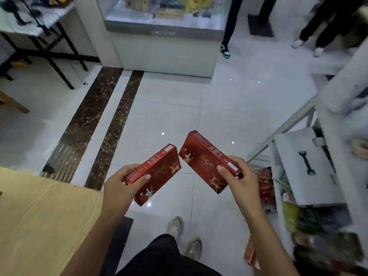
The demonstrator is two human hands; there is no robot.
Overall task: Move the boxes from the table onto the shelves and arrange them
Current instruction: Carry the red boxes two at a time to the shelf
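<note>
I hold two flat red boxes with gold horse prints above the white tiled floor. My left hand (121, 186) grips the near end of the left red box (159, 172), thumb laid across its top face. My right hand (237, 176) grips the near end of the right red box (203, 160), which tilts up toward the far left. The two boxes stand a little apart, far corners almost meeting. The wooden table (39, 216) lies at the lower left. The white shelves (338, 156) stand at the right, holding white boxes and colourful packets.
A glass display counter (165, 36) stands ahead. A black-legged folding table (39, 36) is at the far left. Other people's legs (229, 26) stand at the back right. More red packets (264, 186) lie low beside the shelves. My own feet (185, 236) are below.
</note>
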